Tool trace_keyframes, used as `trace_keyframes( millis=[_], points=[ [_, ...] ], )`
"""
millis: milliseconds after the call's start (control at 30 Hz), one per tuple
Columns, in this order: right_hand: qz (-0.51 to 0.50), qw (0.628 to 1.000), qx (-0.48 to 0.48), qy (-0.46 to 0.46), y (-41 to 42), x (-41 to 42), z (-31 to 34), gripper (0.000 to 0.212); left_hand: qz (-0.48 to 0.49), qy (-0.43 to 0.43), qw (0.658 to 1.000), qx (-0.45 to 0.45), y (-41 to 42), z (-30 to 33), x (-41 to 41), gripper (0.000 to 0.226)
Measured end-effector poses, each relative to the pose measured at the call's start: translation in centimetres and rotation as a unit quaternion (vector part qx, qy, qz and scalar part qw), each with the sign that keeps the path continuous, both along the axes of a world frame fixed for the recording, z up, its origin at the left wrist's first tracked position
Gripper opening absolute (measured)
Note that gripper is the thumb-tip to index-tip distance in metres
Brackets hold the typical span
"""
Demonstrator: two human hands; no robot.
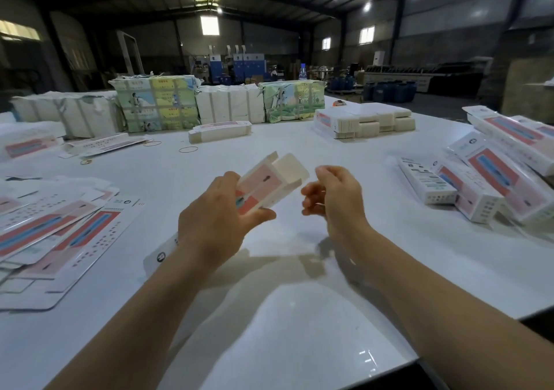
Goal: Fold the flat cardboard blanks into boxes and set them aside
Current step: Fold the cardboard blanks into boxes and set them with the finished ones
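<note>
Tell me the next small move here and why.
Probably bring the right hand back to the half-formed box and tuck its open far-end flaps: the left hand alone holds it, the right hovers beside it empty.

Rubber bands [188,149] on the white table [269,314], a plastic bottle [303,71] far back.

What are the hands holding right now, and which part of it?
The left hand grips the half-folded box by its near end, thumb under, fingers over. The right hand holds nothing; its fingers are loosely curled beside the box's open far end.
</note>
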State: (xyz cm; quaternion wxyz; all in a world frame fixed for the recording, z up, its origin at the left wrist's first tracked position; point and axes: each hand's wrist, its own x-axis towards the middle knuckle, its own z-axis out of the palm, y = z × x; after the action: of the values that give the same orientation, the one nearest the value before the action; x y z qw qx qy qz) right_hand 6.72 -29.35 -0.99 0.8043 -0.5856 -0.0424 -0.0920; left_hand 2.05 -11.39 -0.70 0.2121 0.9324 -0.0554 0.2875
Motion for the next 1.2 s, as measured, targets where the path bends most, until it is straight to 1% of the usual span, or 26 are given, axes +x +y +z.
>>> trace_keyframes(
  millis=[33, 67, 133, 167, 200, 300, 400, 467, 533, 600, 667, 733, 767, 800, 867, 900, 1000, 1067, 1167, 1200],
  points=[
    [-0.063, 0.996, -0.040, -0.050, 0.1, -0.3, -0.2, 0.007, 0.011, 0.004, 1.000, -0.010, 0.2, -0.1, 0.1, 0.053],
    [-0.104, 0.984, -0.097, -0.104, 0.4, -0.6, -0.5, 0.014, 0.022, 0.010, 1.000, -0.015, 0.4, -0.1, 0.2, 0.052],
    [-0.118, 0.952, -0.211, -0.190, 1.3, -1.3, -1.1, 0.022, 0.038, 0.021, 0.999, -0.023, 0.6, -0.2, 0.3, 0.052],
    [-0.106, 0.943, -0.243, -0.203, 1.8, -1.5, -1.3, 0.022, 0.044, 0.024, 0.998, -0.027, 0.6, -0.2, 0.4, 0.053],
    [-0.091, 0.942, -0.256, -0.198, 2.2, -1.6, -1.5, 0.021, 0.049, 0.025, 0.998, -0.028, 0.6, -0.3, 0.4, 0.053],
    [-0.040, 0.953, -0.261, -0.146, 2.8, -1.5, -1.8, 0.024, 0.047, 0.036, 0.998, -0.016, 0.2, -0.5, 0.4, 0.055],
    [-0.006, 0.966, -0.232, -0.110, 2.8, -1.7, -1.5, 0.028, 0.034, 0.037, 0.999, -0.005, -0.1, -0.6, 0.4, 0.056],
    [-0.004, 0.966, -0.226, -0.127, 2.6, -1.9, -1.1, 0.034, 0.017, 0.040, 0.999, -0.009, -0.1, -0.5, 0.3, 0.060],
    [-0.014, 0.951, -0.261, -0.163, 2.4, -2.1, -0.7, 0.031, -0.011, 0.050, 0.999, -0.014, 0.1, -0.4, 0.2, 0.065],
    [-0.022, 0.936, -0.294, -0.193, 2.3, -2.3, -0.3, 0.028, -0.048, 0.069, 0.996, -0.025, 0.4, -0.3, 0.1, 0.064],
    [-0.007, 0.942, -0.265, -0.206, 2.2, -2.4, -0.3, 0.027, -0.069, 0.088, 0.993, -0.024, 0.6, -0.4, 0.2, 0.057],
    [0.006, 0.954, -0.218, -0.206, 2.2, -2.5, -0.5, 0.037, -0.062, 0.097, 0.993, -0.006, 0.5, -0.5, 0.2, 0.056],
    [-0.002, 0.954, -0.215, -0.209, 2.3, -2.7, -0.7, 0.044, -0.052, 0.096, 0.994, 0.001, 0.3, -0.6, 0.2, 0.059],
    [-0.020, 0.949, -0.228, -0.217, 2.5, -2.9, -0.8, 0.050, -0.042, 0.090, 0.995, 0.003, 0.1, -0.6, 0.1, 0.064],
    [-0.059, 0.934, -0.263, -0.236, 3.0, -3.3, -1.2, 0.053, -0.028, 0.076, 0.997, -0.001, -0.3, -0.5, 0.0, 0.071],
    [-0.068, 0.930, -0.271, -0.237, 3.3, -3.4, -1.4, 0.053, -0.024, 0.071, 0.997, -0.003, -0.6, -0.5, 0.0, 0.069],
    [-0.077, 0.929, -0.294, -0.212, 3.7, -3.4, -1.7, 0.047, -0.005, 0.059, 0.998, 0.002, -1.1, -0.6, 0.0, 0.053],
    [-0.066, 0.933, -0.293, -0.197, 3.6, -3.5, -1.8, 0.046, 0.010, 0.060, 0.998, 0.016, -1.2, -0.7, -0.1, 0.050],
    [-0.008, 0.963, -0.224, -0.147, 3.5, -3.4, -1.3, 0.039, 0.021, 0.061, 0.997, 0.030, -1.0, -0.7, -0.2, 0.051],
    [-0.014, 0.970, -0.203, -0.130, 3.3, -3.1, -1.1, 0.035, 0.022, 0.058, 0.998, 0.031, -0.9, -0.6, -0.2, 0.052]
  ],
)
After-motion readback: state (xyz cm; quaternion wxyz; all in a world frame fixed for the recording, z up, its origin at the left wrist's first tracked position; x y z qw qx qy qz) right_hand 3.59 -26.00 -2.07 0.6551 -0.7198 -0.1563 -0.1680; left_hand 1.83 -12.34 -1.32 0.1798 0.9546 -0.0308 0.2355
